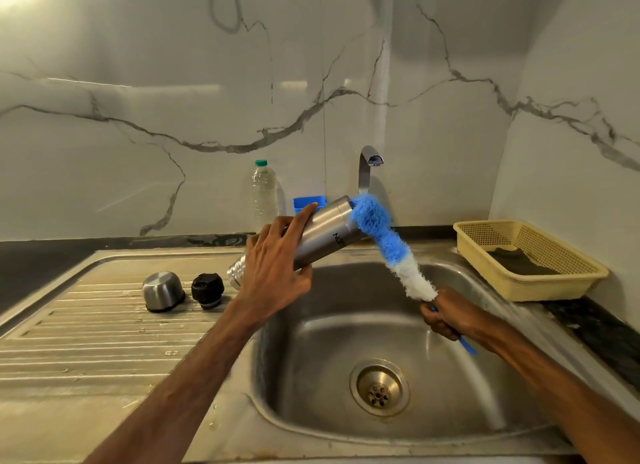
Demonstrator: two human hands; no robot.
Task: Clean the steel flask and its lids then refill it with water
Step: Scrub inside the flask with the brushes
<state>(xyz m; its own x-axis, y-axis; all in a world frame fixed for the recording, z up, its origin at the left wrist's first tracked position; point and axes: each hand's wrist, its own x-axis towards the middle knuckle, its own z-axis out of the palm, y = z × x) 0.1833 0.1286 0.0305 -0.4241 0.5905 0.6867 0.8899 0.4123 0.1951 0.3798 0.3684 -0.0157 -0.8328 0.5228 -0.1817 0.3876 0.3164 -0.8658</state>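
Over the right side of the sink (313, 356), nearest, right hand (446, 313) with fingers curled tight round the blue handle of the bottle brush (391, 245). Further in, above the basin's left edge, left hand (273, 266) gripping the steel flask (322, 235) round its lower half, fingers spread along the barrel, thumb beneath; flask tilted, upper end against the blue bristles. On the drainboard to the left, steel cap (162, 290) and black lid (207, 290), side by side. At the back edge, tap (365, 167).
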